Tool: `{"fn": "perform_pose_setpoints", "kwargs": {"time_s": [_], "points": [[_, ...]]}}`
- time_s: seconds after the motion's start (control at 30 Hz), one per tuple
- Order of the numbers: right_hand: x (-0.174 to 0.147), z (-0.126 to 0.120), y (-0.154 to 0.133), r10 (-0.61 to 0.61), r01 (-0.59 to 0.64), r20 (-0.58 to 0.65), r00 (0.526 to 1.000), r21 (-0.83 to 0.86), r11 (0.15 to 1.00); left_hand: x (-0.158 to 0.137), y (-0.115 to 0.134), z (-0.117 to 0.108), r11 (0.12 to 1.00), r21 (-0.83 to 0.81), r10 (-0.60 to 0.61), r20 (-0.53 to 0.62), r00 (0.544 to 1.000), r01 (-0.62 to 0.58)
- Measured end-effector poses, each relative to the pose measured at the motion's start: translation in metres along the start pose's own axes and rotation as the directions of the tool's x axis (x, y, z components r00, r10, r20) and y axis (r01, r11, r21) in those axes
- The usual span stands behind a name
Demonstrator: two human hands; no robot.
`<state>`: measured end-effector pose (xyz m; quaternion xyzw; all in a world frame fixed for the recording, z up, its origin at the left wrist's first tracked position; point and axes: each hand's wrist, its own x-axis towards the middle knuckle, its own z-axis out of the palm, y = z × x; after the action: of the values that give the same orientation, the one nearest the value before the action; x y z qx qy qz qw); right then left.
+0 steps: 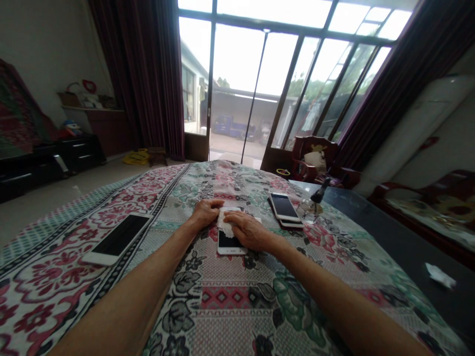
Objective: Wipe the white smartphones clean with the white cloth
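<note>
Pressing down at the middle of the table, the right hand (249, 230) is holding a white tissue (226, 228) under its fingers, flat against the dark screen of a white phone (232, 250). That phone is lying face up on the flowered tablecloth (226, 329), straight ahead of the person, its near end showing below the tissue. Over at the far left corner of the phone, the left hand (205, 213) is resting low with bent fingers, reaching right up to the tissue; whether it is gripping the phone's edge, we are not able to tell, as the fingertips are hiding there.

Out to the left, a second white phone (118, 239) is lying at a slant, screen up and dark, well apart from both hands. Across to the right, a third phone (284, 206) is sitting face up on top of another phone (291, 225), whose near edge is peeking out below. Just beside that pair, a clear bottle (310, 209) is standing with its black nozzle pointing up. Farther right and nearer, a crumpled white wad (440, 275) is lying on the dark surface (399, 235) beyond the cloth.

At the far side, daylight is pouring through tall glass doors (241, 74), dark purple curtains (143, 74) are hanging on the left, and a reddish wooden chair (302, 148) is standing on the right.
</note>
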<state>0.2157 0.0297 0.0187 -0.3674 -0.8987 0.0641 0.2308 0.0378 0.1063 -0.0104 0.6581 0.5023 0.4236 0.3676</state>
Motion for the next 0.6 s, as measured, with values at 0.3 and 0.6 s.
{"fn": "perform_pose_setpoints", "kwargs": {"time_s": [0.3,0.6], "points": [[-0.044,-0.002,-0.04,-0.038,0.041,-0.041,0.998,0.09,0.995,-0.001,0.002,-0.001,0.995,0.069,0.064,0.027,0.998,-0.066],[-0.043,0.01,-0.034,-0.025,0.064,-0.227,0.974,0.167,0.984,-0.015,0.012,-0.01,0.981,0.14,0.12,0.116,0.986,-0.136]]}}
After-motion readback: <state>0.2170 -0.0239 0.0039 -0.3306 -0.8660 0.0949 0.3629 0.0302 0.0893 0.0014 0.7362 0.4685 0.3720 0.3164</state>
